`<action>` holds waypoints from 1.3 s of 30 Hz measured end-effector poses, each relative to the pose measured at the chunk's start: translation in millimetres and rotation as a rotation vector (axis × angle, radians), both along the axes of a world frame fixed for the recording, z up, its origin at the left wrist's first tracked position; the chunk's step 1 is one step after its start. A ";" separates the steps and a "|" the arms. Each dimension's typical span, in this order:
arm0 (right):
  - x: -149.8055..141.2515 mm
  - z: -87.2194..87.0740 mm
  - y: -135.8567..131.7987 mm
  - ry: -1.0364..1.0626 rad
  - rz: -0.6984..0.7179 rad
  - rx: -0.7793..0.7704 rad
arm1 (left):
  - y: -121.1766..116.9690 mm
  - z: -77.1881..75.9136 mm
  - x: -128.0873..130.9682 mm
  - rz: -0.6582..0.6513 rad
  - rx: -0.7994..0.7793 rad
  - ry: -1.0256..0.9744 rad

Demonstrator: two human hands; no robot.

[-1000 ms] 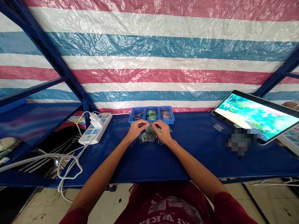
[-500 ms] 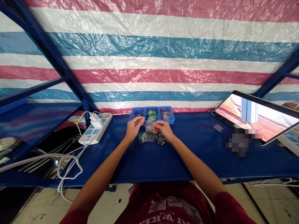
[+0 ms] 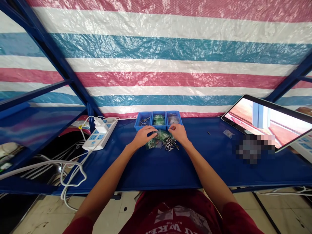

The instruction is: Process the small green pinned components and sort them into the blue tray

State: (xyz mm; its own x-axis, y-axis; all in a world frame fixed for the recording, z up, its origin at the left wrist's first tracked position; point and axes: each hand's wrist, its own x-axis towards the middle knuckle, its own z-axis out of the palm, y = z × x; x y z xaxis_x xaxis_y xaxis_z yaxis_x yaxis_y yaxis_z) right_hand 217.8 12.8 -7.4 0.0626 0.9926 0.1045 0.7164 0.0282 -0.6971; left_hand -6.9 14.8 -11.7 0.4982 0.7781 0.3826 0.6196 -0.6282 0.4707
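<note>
Two hands (image 3: 145,136) beside metal pieces (image 3: 170,143) | red shirt (image 3: 180,200) | cropped lettering (image 3: 170,228), seemingly "WKE"

We see a striped sheet (image 3: 170,78) of woven plastic, crinkled and glossy, its creases catching the light. The blue frame (image 3: 52,57) looks like painted metal, smooth with a dull sheen, and the tabletop (image 3: 156,172) appears smooth too. We make out bins (image 3: 160,127) of blue plastic, small pins (image 3: 170,143) with a bright metallic shine, and thin, shiny plastic packets (image 3: 150,144). The power strip (image 3: 97,143) looks like smooth white plastic, the screen (image 3: 265,115) glassy, the shirt (image 3: 143,214) matt cloth.
</note>
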 end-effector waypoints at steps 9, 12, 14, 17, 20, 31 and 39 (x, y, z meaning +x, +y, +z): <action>16.3 21.6 -14.1 -0.408 0.328 -0.164 | 3.2 -5.7 -5.2 -0.113 -0.085 0.224; 21.3 28.3 -29.1 -0.565 0.389 -0.236 | 0.1 6.5 -11.9 -0.135 -0.164 0.297; 22.9 30.6 -38.7 -0.655 0.371 -0.311 | -1.8 13.3 -16.4 -0.159 -0.210 0.359; 22.6 30.5 -46.8 -0.698 0.356 -0.365 | -2.7 16.0 -20.4 -0.136 -0.251 0.432; 19.6 26.7 -46.8 -0.701 0.357 -0.379 | -1.8 11.3 -20.4 -0.122 -0.293 0.452; 5.3 12.8 -37.0 -0.680 0.263 -0.275 | -2.5 -4.5 -7.6 -0.024 -0.172 0.371; -2.1 9.1 -38.2 -0.723 0.228 -0.217 | -1.5 -6.8 -4.6 0.031 -0.099 0.352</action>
